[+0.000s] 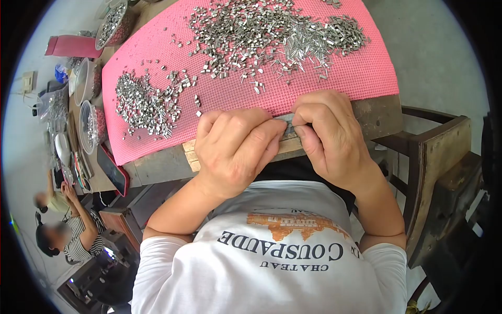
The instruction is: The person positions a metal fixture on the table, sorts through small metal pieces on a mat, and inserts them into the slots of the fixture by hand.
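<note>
My left hand (235, 146) and my right hand (332, 136) rest at the near edge of the table, close together. Between their fingertips lies a narrow grey metal strip or tool (291, 125) on a wooden block (192, 155). Both hands have their fingers curled and pressed together; whatever small piece they pinch is too hidden to name. Beyond them a pink mesh mat (225, 94) carries a large heap of small metal pieces (235, 36), thin metal pins (308, 44) at its right part, and a smaller heap of shiny pieces (144, 104) on the left.
Clear plastic bowls (88, 81) and a bowl of metal pieces (116, 23) stand left of the mat. A red-edged phone or tablet (113, 170) lies at the table's left edge. A wooden stool or chair (444, 152) is right. Two people (83, 230) are at lower left.
</note>
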Available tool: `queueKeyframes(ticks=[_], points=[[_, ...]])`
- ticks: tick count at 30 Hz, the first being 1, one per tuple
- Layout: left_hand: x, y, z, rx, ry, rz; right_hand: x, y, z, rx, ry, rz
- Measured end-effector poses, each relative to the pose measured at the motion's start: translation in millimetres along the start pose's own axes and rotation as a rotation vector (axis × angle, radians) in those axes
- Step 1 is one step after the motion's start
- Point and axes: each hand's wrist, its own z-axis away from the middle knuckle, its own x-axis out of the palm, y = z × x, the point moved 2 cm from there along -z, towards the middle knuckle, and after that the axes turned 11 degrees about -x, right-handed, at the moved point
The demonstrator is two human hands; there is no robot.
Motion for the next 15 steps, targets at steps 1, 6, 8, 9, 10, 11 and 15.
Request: queueKeyframes(ticks=[1,6,8,9,10,11,15], points=[[1.9,-1.1,2.6,0.036,0.035,-0.030,0.2,-0.2,-0.1,-0.010,0.007,0.010],[-2.9,3.2,2.0,0.040,0.031,-0.031,0.5,-2.6,-1.9,-0.023,0.000,0.060],[-5.2,5.0,1.4,0.028,0.023,-0.045,0.5,-3.3,-3.1,-0.042,-0.002,0.080],[-5.6,4.3,2.0,0.024,0.027,-0.060,0.2,-4.4,-3.6,-0.050,-0.022,0.111],[-6.1,3.7,2.6,0.021,0.030,-0.075,-0.2,-5.4,-3.9,-0.057,-0.042,0.143],[-7.0,2.3,2.0,0.017,0.031,-0.076,-0.7,-5.8,-4.4,-0.058,-0.044,0.141],[-8.9,-5.5,-1.9,-0.053,-0.095,0.111,-3.7,-7.2,-6.9,-0.064,-0.089,0.164]])
